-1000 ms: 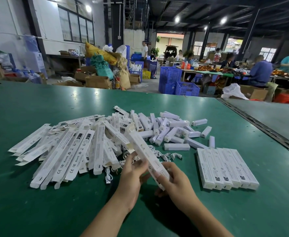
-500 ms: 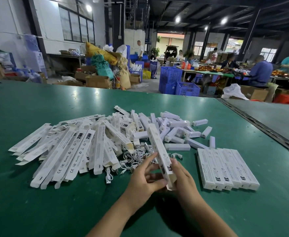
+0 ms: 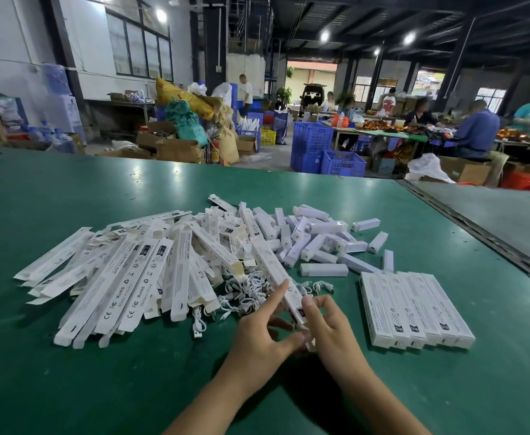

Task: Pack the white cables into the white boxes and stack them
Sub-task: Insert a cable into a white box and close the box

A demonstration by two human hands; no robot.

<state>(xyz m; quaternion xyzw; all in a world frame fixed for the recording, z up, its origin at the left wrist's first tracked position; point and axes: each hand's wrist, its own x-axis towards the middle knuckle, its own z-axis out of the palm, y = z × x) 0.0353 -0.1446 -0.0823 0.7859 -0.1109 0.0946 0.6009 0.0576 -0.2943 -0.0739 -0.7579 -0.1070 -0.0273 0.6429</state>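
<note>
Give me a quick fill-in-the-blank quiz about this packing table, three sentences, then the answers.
1. The table has a ___ surface.
2. The left hand and right hand grip the held box, which is ___ in colour.
3. The row of packed boxes lies to the ___ of both hands.
Missing words: green; white; right.

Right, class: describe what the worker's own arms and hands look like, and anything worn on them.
The left hand and right hand wear no gloves; no ring, watch or bracelet shows. The left forearm and right forearm are bare to the picture's edge, with no sleeve in view.
</note>
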